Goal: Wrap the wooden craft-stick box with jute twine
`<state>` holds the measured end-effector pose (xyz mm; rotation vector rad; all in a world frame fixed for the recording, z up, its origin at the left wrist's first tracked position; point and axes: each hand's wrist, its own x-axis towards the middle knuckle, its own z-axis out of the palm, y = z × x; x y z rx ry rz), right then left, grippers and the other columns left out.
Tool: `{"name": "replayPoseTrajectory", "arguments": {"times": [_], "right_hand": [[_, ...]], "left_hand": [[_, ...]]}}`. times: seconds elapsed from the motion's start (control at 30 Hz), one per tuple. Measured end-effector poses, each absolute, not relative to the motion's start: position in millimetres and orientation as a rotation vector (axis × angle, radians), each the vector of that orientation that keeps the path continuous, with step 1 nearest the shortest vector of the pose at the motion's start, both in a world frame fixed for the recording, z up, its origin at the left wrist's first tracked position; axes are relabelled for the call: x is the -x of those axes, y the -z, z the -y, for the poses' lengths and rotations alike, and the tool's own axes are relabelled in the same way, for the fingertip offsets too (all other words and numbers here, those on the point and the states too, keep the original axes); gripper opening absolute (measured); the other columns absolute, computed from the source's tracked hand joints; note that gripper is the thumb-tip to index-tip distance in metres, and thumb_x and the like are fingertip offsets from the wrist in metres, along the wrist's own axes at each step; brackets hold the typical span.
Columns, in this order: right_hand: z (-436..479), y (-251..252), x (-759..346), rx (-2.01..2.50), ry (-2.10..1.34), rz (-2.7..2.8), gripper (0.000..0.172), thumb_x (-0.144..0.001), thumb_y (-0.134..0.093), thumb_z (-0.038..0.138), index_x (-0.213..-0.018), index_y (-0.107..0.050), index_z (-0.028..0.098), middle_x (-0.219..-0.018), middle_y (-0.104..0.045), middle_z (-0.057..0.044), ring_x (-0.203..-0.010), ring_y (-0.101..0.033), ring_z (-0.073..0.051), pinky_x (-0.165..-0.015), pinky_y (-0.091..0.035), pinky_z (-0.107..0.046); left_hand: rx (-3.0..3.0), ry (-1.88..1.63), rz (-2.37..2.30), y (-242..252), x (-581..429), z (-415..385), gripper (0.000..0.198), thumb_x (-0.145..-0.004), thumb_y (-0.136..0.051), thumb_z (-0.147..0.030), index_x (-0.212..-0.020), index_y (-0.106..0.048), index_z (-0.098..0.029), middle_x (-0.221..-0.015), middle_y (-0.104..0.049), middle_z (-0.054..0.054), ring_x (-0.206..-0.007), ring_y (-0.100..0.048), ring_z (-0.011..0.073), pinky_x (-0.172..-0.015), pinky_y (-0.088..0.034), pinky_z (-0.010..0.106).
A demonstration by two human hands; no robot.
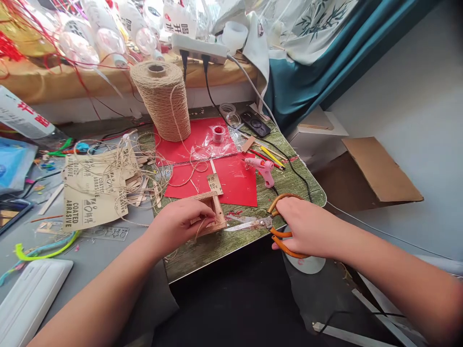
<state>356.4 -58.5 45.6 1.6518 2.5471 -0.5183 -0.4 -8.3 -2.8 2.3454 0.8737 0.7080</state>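
Note:
My left hand [184,218] is closed in a pinch on a thin piece of twine [197,232]. It rests against a small wooden box frame [219,212] near the table's front edge, and hides much of that frame. In my right hand [307,226] is a pair of scissors [253,223] with orange handles. Their blades are parted and point left toward the frame. Behind the frame lie red sheets [238,183] with a scrap of sandpaper [214,184] on them. A pink glue gun [263,169] lies just beyond the scissors.
A large twine spool [162,106] stands at the back, its loose strand running among sandpaper sheets [90,188] and craft sticks on the left. Pencils [272,156], a black phone-like object [255,124] and a cable lie at the right. Above is a power strip [198,48].

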Motion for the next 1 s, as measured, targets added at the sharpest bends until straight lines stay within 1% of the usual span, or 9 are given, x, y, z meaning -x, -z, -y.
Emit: {"name": "replayPoseTrajectory", "arguments": {"times": [0.2,0.33,0.4,0.5,0.7,0.87,1.0], "right_hand": [[44,-54,-339,-1.554,0.423,-2.574,0.054,-0.062,-0.089,0.065,-0.085,-0.060,0.025,-0.084,-0.068,-0.009,-0.079,-0.066,-0.031,-0.069,-0.050,-0.041],[38,-52,-332,-1.487,0.380,-2.559,0.051,-0.068,-0.086,0.065,-0.086,-0.061,0.024,-0.086,-0.070,-0.009,-0.078,-0.067,-0.031,-0.069,-0.049,-0.040],[36,-51,-330,-1.473,0.366,-2.559,0.048,-0.071,-0.084,0.063,-0.087,-0.061,0.024,-0.085,-0.070,-0.009,-0.078,-0.067,-0.031,-0.069,-0.048,-0.040],[36,-51,-327,-1.473,0.360,-2.565,0.048,-0.071,-0.084,0.064,-0.085,-0.061,0.024,-0.081,-0.069,-0.008,-0.075,-0.067,-0.030,-0.066,-0.046,-0.039],[37,-47,-328,-1.474,0.368,-2.530,0.050,-0.072,-0.081,0.069,-0.083,-0.061,0.025,-0.075,-0.069,-0.006,-0.068,-0.065,-0.028,-0.061,-0.042,-0.037],[38,-41,-330,-1.487,0.334,-2.556,0.038,-0.077,-0.082,0.056,-0.081,-0.063,0.023,-0.075,-0.069,-0.007,-0.068,-0.066,-0.027,-0.062,-0.042,-0.035],[40,-42,-329,-1.412,0.254,-2.518,0.040,-0.083,-0.078,0.055,-0.088,-0.064,0.019,-0.080,-0.071,-0.009,-0.072,-0.068,-0.028,-0.063,-0.045,-0.035]], "left_hand": [[-2.320,-0.719,-0.827,6,1,9,0.011,-0.099,-0.062,-0.024,-0.101,-0.073,-0.023,-0.089,-0.077,0.003,-0.077,-0.069,0.0145,-0.070,-0.054,0.026],[-2.288,-0.765,-0.735,3,-2,10,0.009,-0.100,-0.064,-0.027,-0.101,-0.073,-0.023,-0.089,-0.075,0.004,-0.082,-0.068,0.0158,-0.074,-0.054,0.027],[-2.281,-0.784,-0.706,2,-3,10,0.009,-0.100,-0.065,-0.025,-0.102,-0.074,-0.023,-0.092,-0.074,0.005,-0.085,-0.068,0.0159,-0.077,-0.054,0.028],[-2.280,-0.801,-0.706,3,-3,9,0.009,-0.099,-0.066,-0.022,-0.104,-0.074,-0.023,-0.093,-0.073,0.005,-0.086,-0.067,0.0158,-0.077,-0.053,0.028],[-2.279,-0.789,-0.731,3,-3,9,0.006,-0.100,-0.066,-0.023,-0.103,-0.071,-0.022,-0.093,-0.074,0.005,-0.085,-0.068,0.0161,-0.076,-0.054,0.028],[-2.279,-0.767,-0.743,5,-4,9,0.008,-0.099,-0.066,-0.019,-0.104,-0.070,-0.022,-0.094,-0.074,0.004,-0.087,-0.068,0.0160,-0.076,-0.054,0.028],[-2.279,-0.797,-0.707,5,-6,10,0.009,-0.098,-0.066,-0.016,-0.104,-0.069,-0.023,-0.095,-0.074,0.004,-0.088,-0.068,0.0157,-0.078,-0.054,0.028]]}}
